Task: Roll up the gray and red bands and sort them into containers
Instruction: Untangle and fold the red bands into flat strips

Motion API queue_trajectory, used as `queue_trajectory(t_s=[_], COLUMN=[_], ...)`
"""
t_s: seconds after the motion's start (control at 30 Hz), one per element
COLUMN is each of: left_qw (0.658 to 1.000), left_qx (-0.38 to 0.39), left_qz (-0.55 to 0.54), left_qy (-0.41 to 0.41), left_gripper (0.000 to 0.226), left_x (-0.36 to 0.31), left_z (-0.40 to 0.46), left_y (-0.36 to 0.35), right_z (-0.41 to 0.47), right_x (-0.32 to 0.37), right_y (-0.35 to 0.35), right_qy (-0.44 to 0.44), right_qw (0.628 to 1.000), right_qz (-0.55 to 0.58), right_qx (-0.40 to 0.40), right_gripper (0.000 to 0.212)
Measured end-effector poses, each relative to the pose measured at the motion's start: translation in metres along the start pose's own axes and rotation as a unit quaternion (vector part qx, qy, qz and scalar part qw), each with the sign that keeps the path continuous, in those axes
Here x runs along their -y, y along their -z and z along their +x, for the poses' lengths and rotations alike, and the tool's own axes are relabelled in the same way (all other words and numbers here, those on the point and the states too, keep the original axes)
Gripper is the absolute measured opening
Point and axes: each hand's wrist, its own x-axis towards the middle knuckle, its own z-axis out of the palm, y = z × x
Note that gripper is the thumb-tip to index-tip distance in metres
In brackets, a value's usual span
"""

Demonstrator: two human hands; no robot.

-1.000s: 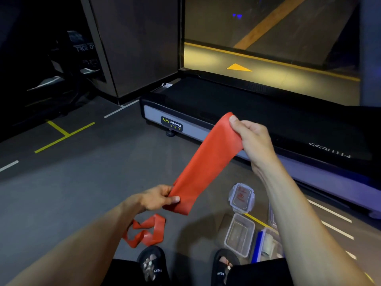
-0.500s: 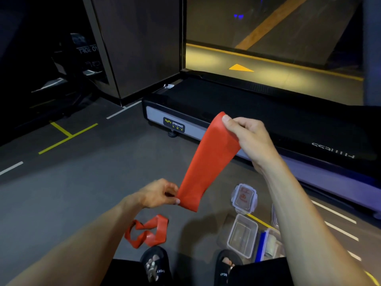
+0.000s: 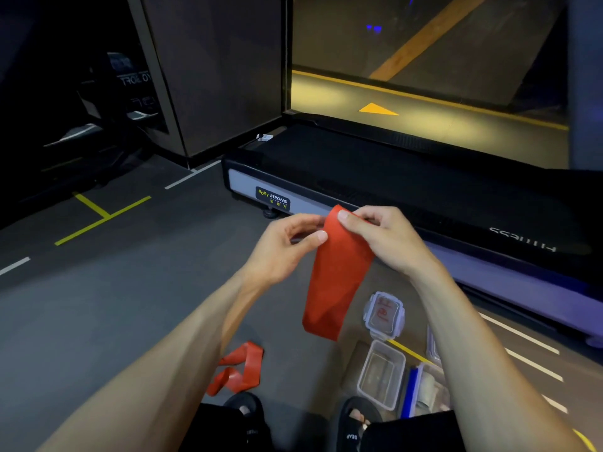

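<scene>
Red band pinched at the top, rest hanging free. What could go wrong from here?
1. Both hands, left hand and right hand, pinch only the top edge of the red band; the loose tail may twist, giving a crooked roll.
2. A fingertip pinch could slip, dropping the band toward the lid and the open container below.
3. The second red band lies crumpled by the sandal; a foot shift could catch it.

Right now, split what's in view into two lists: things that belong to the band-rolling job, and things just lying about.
Belongs to the job:
- red band, gripped at its top by left hand and right hand
- second red band, on the floor
- open clear container
- clear lid

Just lying about:
- treadmill
- yellow floor tape
- black sandals
</scene>
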Motion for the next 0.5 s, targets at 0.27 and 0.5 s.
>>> queue_trajectory(t_s=[0.27, 0.5], left_qw=[0.999, 0.998], left_qx=[0.044, 0.058], left_qz=[0.000, -0.016], left_qy=[0.003, 0.018], left_gripper=[0.027, 0.011], left_x=[0.0021, 0.0011], left_z=[-0.0034, -0.0059], left_y=[0.0055, 0.0044], right_z=[-0.0028, -0.0068], right_x=[0.0020, 0.0030], right_y=[0.0000, -0.0023], right_qy=[-0.010, -0.013], right_qw=[1.000, 0.998], right_qz=[-0.004, 0.039], right_qx=[0.019, 0.040], right_gripper=[0.030, 0.025])
